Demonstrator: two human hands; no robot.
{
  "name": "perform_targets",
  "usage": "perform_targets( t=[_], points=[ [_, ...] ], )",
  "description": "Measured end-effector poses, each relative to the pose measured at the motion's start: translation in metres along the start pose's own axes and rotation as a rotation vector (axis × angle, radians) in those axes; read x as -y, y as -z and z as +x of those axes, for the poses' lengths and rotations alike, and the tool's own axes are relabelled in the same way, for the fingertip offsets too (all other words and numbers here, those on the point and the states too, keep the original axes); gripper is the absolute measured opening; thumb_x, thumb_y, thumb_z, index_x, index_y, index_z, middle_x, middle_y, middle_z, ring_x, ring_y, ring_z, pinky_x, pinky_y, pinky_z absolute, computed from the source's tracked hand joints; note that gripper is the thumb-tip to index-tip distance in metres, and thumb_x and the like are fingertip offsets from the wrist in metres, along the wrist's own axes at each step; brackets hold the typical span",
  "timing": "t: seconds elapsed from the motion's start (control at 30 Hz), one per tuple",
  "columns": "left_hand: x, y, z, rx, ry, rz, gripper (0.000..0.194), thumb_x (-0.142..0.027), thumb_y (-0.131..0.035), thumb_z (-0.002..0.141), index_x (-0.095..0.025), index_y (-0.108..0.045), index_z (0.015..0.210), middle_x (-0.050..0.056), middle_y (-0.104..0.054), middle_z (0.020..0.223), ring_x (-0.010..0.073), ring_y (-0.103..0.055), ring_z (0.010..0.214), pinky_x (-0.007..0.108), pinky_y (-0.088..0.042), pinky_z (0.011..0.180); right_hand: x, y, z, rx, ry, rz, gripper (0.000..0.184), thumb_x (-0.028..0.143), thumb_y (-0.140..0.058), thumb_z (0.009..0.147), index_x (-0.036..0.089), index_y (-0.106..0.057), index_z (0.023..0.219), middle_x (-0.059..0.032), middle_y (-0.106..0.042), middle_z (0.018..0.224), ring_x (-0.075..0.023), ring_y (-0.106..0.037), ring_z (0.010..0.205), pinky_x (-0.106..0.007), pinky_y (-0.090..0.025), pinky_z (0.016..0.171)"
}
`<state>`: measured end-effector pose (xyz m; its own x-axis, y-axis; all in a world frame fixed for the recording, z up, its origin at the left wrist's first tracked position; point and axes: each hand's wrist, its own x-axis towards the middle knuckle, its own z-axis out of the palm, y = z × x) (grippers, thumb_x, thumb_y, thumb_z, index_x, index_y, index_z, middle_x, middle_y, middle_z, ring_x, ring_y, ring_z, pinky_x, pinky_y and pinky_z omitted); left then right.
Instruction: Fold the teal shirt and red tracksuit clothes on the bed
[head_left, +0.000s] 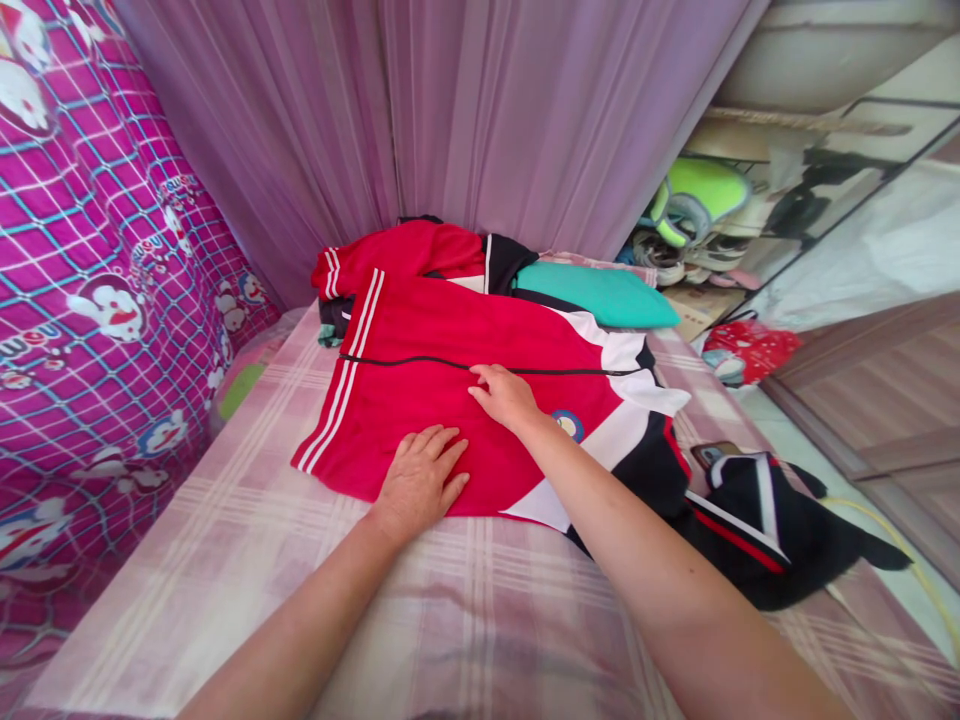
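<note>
A red zip-up jacket (420, 393) with white and black panels lies spread front-up on the bed. Two white stripes run along its hem, at the left. Its black zipper (405, 359) crosses the middle, and a round blue badge (568, 426) shows beside my right forearm. My left hand (424, 474) rests flat on the near front panel, fingers spread. Touching the cloth by the zipper is my right hand (504, 394), slightly curled, with thumb and forefinger apart. One black sleeve (780, 535) trails over the bed at the right.
More red and black clothing (420, 255) and a teal pillow (600, 293) lie behind the jacket. A phone (714, 454) is by the sleeve. The bed's checked sheet (247, 550) reaches purple curtains (465, 110). Beyond its right edge stands a shoe rack (720, 265).
</note>
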<state>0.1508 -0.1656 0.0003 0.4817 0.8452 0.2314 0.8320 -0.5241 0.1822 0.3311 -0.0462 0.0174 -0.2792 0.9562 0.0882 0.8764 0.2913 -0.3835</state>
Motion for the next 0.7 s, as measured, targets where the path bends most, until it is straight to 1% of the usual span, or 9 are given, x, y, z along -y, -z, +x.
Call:
perform_targets(
  t=[0.07,0.13,0.2,0.27,0.33,0.47,0.53,0.6,0.7],
  points=[
    [0.000,-0.001,0.000,0.000,0.002,-0.010,0.042,-0.039,-0.053,0.093,-0.021,-0.062,0.130,0.010,-0.059,0.137,0.0300,-0.048,0.127,0.050,-0.040,0.103,0.003,0.003,0.012,0.004,-0.033,-0.079,0.046,0.033,-0.054,0.094,0.023,-0.054,0.138,-0.0088,-0.069,0.119,-0.0223,-0.064,0.107,-0.033,-0.050,0.089],
    [0.000,-0.001,0.000,0.001,0.005,-0.017,0.043,-0.039,-0.054,0.093,-0.020,-0.061,0.131,0.010,-0.059,0.138,0.0303,-0.048,0.128,0.051,-0.040,0.104,0.007,0.004,0.024,0.036,-0.040,-0.147,0.047,0.038,-0.055,0.094,0.024,-0.054,0.139,-0.0090,-0.070,0.118,-0.0244,-0.064,0.108,-0.035,-0.050,0.090],
    [0.000,-0.001,0.000,0.001,0.005,-0.024,0.043,-0.038,-0.054,0.093,-0.020,-0.061,0.131,0.010,-0.059,0.138,0.0303,-0.048,0.129,0.051,-0.040,0.104,0.012,0.005,0.037,0.082,-0.026,-0.203,0.040,0.040,-0.055,0.093,0.026,-0.062,0.130,-0.0085,-0.072,0.115,-0.0254,-0.065,0.109,-0.036,-0.049,0.090],
    [0.001,-0.002,-0.001,-0.006,0.002,-0.036,0.042,-0.038,-0.054,0.093,-0.021,-0.061,0.131,0.010,-0.059,0.138,0.0299,-0.047,0.130,0.051,-0.040,0.106,0.017,0.007,0.048,0.133,-0.013,-0.252,0.029,0.039,-0.055,0.093,0.026,-0.069,0.115,-0.0083,-0.073,0.113,-0.0254,-0.065,0.108,-0.036,-0.049,0.089],
    [0.001,-0.004,-0.002,-0.017,-0.004,-0.047,0.042,-0.037,-0.054,0.093,-0.020,-0.061,0.131,0.011,-0.060,0.137,0.0294,-0.046,0.131,0.050,-0.039,0.108,0.019,0.007,0.056,0.134,-0.009,-0.288,0.025,0.035,-0.053,0.094,0.025,-0.071,0.108,-0.0090,-0.073,0.112,-0.0251,-0.066,0.106,-0.036,-0.050,0.088],
    [0.003,-0.009,-0.003,-0.025,-0.004,-0.055,0.044,-0.037,-0.055,0.092,-0.019,-0.060,0.132,0.011,-0.059,0.137,0.0289,-0.047,0.131,0.050,-0.036,0.112,0.017,0.005,0.063,0.025,-0.051,-0.302,0.028,0.034,-0.047,0.096,0.023,-0.067,0.113,-0.0095,-0.071,0.115,-0.0246,-0.066,0.105,-0.035,-0.050,0.086],
    [0.004,-0.010,-0.003,-0.018,-0.003,-0.055,0.045,-0.038,-0.056,0.092,-0.018,-0.060,0.132,0.011,-0.059,0.138,0.0290,-0.047,0.132,0.050,-0.035,0.114,0.017,0.003,0.064,0.039,-0.066,-0.297,0.029,0.034,-0.047,0.096,0.023,-0.066,0.114,-0.0090,-0.071,0.115,-0.0243,-0.065,0.106,-0.035,-0.049,0.088],
    [0.003,-0.010,-0.003,-0.011,0.000,-0.056,0.045,-0.038,-0.056,0.092,-0.018,-0.060,0.132,0.011,-0.059,0.138,0.0289,-0.048,0.132,0.051,-0.035,0.114,0.018,0.003,0.065,0.073,-0.046,-0.272,0.032,0.038,-0.047,0.096,0.024,-0.065,0.118,-0.0086,-0.070,0.116,-0.0243,-0.064,0.108,-0.035,-0.049,0.090],
    [0.002,-0.008,-0.002,-0.007,0.010,-0.059,0.045,-0.037,-0.056,0.091,-0.019,-0.060,0.132,0.012,-0.057,0.139,0.0287,-0.049,0.131,0.051,-0.035,0.114,0.025,0.005,0.070,0.074,0.003,-0.217,0.045,0.052,-0.044,0.096,0.025,-0.060,0.128,-0.0089,-0.069,0.119,-0.0246,-0.063,0.109,-0.035,-0.048,0.092]
  ],
)
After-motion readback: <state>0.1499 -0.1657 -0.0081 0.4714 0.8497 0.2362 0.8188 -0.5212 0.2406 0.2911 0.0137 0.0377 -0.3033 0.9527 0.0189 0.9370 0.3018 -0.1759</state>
